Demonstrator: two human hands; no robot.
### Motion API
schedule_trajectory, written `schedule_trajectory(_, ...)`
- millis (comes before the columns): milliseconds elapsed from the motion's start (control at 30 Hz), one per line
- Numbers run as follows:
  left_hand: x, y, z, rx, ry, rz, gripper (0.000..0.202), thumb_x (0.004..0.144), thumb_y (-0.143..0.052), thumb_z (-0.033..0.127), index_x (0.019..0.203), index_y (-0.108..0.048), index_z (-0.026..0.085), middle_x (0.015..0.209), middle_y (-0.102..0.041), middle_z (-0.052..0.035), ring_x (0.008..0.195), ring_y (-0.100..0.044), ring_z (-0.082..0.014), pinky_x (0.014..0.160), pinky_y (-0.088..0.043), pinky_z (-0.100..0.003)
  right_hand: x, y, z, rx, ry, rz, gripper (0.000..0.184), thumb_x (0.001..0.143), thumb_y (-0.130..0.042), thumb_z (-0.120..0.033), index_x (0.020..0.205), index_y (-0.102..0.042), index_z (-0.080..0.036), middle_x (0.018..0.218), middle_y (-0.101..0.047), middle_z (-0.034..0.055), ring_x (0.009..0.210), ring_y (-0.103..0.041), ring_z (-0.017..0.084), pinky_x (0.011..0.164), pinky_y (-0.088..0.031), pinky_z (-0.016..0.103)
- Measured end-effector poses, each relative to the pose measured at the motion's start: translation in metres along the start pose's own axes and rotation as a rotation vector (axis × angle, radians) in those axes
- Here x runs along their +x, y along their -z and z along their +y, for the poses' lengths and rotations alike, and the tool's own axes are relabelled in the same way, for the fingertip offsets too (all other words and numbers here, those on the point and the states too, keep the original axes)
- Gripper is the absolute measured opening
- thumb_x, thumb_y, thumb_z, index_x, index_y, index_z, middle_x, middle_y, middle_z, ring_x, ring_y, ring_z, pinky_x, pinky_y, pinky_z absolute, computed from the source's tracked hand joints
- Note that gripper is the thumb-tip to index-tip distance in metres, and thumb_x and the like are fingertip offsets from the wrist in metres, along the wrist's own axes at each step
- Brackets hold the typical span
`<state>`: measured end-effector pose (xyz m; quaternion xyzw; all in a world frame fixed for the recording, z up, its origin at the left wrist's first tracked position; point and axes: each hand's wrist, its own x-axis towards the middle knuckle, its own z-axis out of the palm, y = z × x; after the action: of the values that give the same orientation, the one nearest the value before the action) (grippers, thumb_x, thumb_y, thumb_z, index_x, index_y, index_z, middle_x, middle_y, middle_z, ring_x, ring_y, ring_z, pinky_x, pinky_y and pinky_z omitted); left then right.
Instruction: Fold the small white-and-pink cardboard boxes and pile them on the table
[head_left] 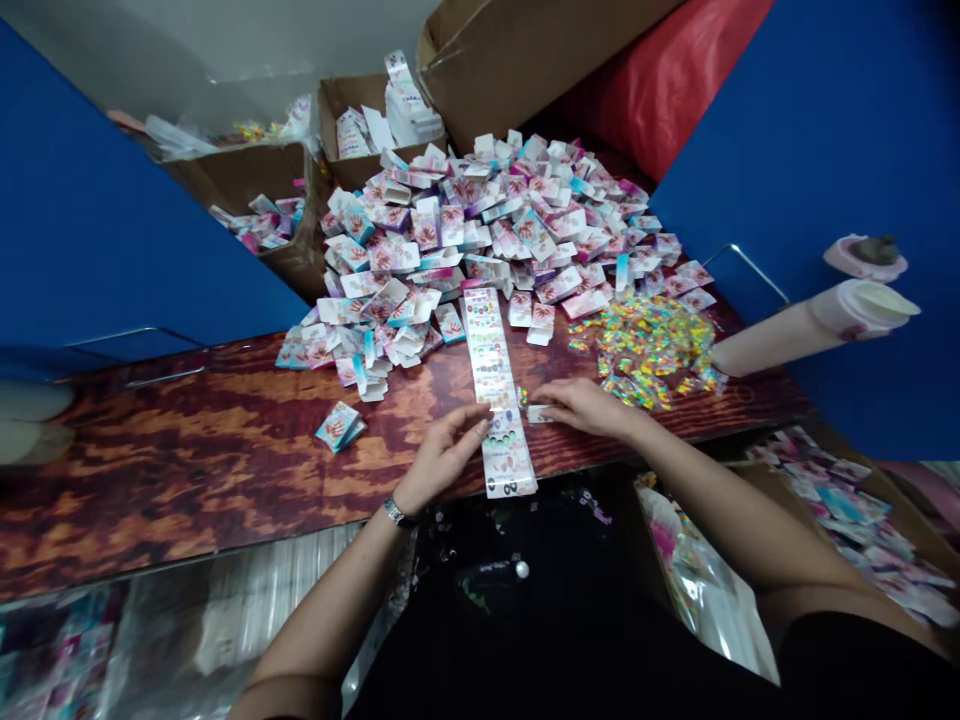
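Observation:
A long white strip of printed packets (495,380) lies down the middle of the dark wooden table (187,470), its near end hanging over the front edge. My left hand (446,450) rests on the strip's left side, fingertips pinched on its edge. My right hand (581,405) sits just right of the strip, fingers closed on a small white packet (538,413). A heap of small folded pink-and-teal card boxes (480,240) covers the table behind. One such box (340,425) lies alone to the left of my left hand.
A pile of clear bags with colourful small pieces (652,350) lies right of the strip. Open cardboard cartons (352,130) stand behind the heap. Pale rolls (817,320) lie at the right edge. More packets fill a box (847,510) at lower right.

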<state>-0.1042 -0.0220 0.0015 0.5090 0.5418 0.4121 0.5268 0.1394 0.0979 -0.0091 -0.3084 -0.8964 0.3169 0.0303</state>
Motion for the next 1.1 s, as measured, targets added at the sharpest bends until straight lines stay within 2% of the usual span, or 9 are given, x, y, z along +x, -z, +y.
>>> schedule_trajectory(133, 0.005, 0.010, -0.004, 0.143, -0.099, 0.024, 0.037, 0.093, -0.053, 0.039, 0.120, -0.061, 0.015, 0.116, -0.068, -0.0102, 0.102, -0.066, -0.0202, 0.091, -0.053, -0.035, 0.008, -0.008, 0.002, -0.246, -0.050, -0.004, 0.016, 0.092, -0.052, -0.020, 0.102, -0.064, -0.016, 0.100, -0.058, 0.0100, 0.085, -0.060, 0.019, 0.079, -0.046, 0.029)
schedule_trajectory(233, 0.018, 0.036, -0.004, 0.501, -0.212, 0.233, 0.034, 0.094, -0.049, 0.034, 0.120, -0.062, 0.015, 0.112, -0.069, -0.0111, 0.099, -0.065, -0.0220, 0.092, -0.052, -0.038, 0.006, -0.010, 0.002, -0.354, -0.085, -0.059, 0.016, 0.095, -0.048, -0.023, 0.099, -0.061, -0.014, 0.101, -0.057, 0.0110, 0.083, -0.061, 0.019, 0.075, -0.046, 0.029)
schedule_trajectory(367, 0.053, 0.082, 0.004, 0.984, -0.330, 0.512, 0.039, 0.092, -0.046, 0.023, 0.128, -0.055, 0.011, 0.129, -0.058, -0.0175, 0.124, -0.050, -0.0289, 0.108, -0.037, -0.049, -0.001, -0.012, -0.001, -0.490, -0.182, -0.090, 0.022, 0.099, -0.041, -0.029, 0.103, -0.057, -0.015, 0.095, -0.059, 0.0108, 0.087, -0.063, 0.025, 0.070, -0.045, 0.032)
schedule_trajectory(533, 0.114, 0.114, 0.024, 1.291, -0.395, 0.427, 0.058, 0.086, -0.058, 0.026, 0.139, -0.044, 0.007, 0.149, -0.036, -0.0234, 0.141, -0.025, -0.0399, 0.112, -0.025, -0.058, -0.006, -0.014, -0.004, -0.557, -0.278, -0.089, 0.022, 0.098, -0.038, -0.024, 0.108, -0.055, -0.014, 0.100, -0.059, 0.0129, 0.083, -0.065, 0.026, 0.066, -0.043, 0.033)
schedule_trajectory(667, 0.134, 0.111, 0.028, 1.391, -0.392, 0.322, 0.038, 0.091, -0.046, 0.016, 0.127, -0.056, 0.009, 0.141, -0.048, -0.0220, 0.143, -0.023, -0.0402, 0.110, -0.023, -0.064, -0.011, -0.018, 0.000, -0.506, -0.277, -0.060, 0.026, 0.095, -0.038, -0.018, 0.115, -0.055, -0.014, 0.103, -0.060, 0.0146, 0.086, -0.065, 0.025, 0.069, -0.044, 0.033)
schedule_trajectory(767, 0.111, 0.095, 0.025, 1.405, -0.485, 0.326, 0.038, 0.094, -0.035, 0.011, 0.126, -0.055, 0.006, 0.137, -0.052, -0.0226, 0.145, -0.021, -0.0379, 0.114, -0.018, -0.062, -0.017, -0.022, 0.005, -0.459, -0.282, -0.029, 0.033, 0.096, -0.038, -0.017, 0.125, -0.053, -0.016, 0.107, -0.060, 0.0137, 0.090, -0.064, 0.024, 0.073, -0.045, 0.032)
schedule_trajectory(867, 0.066, 0.073, 0.017, 1.410, -0.543, 0.298, 0.041, 0.095, -0.035, 0.012, 0.133, -0.050, 0.008, 0.138, -0.051, -0.0217, 0.145, -0.022, -0.0369, 0.114, -0.018, -0.062, -0.021, -0.024, 0.008, -0.458, -0.287, -0.015, 0.028, 0.097, -0.038, -0.022, 0.115, -0.059, -0.016, 0.104, -0.059, 0.0123, 0.088, -0.063, 0.022, 0.073, -0.045, 0.031)
schedule_trajectory(1000, 0.011, 0.045, -0.004, 1.436, -0.442, 0.144, 0.039, 0.096, -0.034, 0.012, 0.130, -0.053, 0.010, 0.128, -0.058, -0.0218, 0.131, -0.046, -0.0349, 0.107, -0.034, -0.057, -0.019, -0.024, 0.004, -0.524, -0.250, 0.045, 0.028, 0.098, -0.038, -0.022, 0.112, -0.061, -0.017, 0.102, -0.059, 0.0110, 0.085, -0.061, 0.021, 0.071, -0.045, 0.029)
schedule_trajectory(1100, -0.008, 0.036, -0.020, 1.480, -0.346, 0.068, 0.036, 0.096, -0.034, 0.012, 0.125, -0.055, 0.010, 0.122, -0.061, -0.0221, 0.115, -0.057, -0.0335, 0.096, -0.046, -0.053, -0.018, -0.024, -0.003, -0.617, -0.207, 0.102, 0.033, 0.096, -0.038, -0.014, 0.120, -0.059, -0.018, 0.113, -0.059, 0.0124, 0.099, -0.057, 0.024, 0.078, -0.046, 0.031)
